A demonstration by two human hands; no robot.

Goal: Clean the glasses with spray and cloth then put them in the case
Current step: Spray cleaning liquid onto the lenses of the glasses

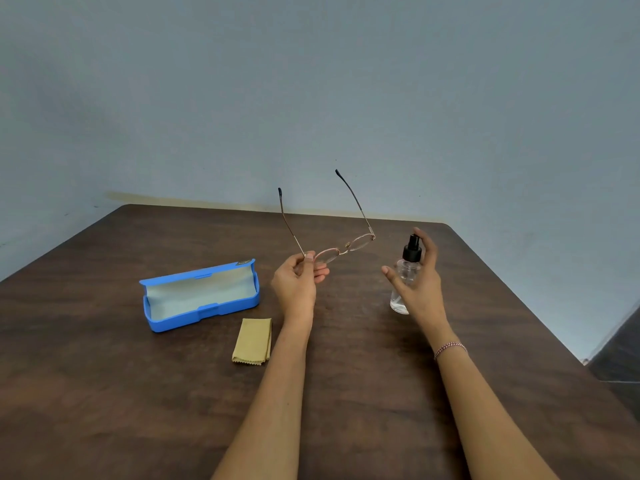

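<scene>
Glasses (341,245) are pinched at one lens corner by our left hand (298,280), held above the table (104,393), temples open and pointing away from us. Just to their right, our right hand (420,280) wraps the spray bottle (405,275), forefinger on the pump; we judge the nozzle faces the lenses. Case (201,296) lies open and empty, left; cloth (252,340) folded beside it.

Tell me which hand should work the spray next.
Right. The right hand is already around the clear spray bottle with the black pump top, a finger by its top. The left hand is occupied, its grip holding the thin metal-framed glasses by one corner.
</scene>
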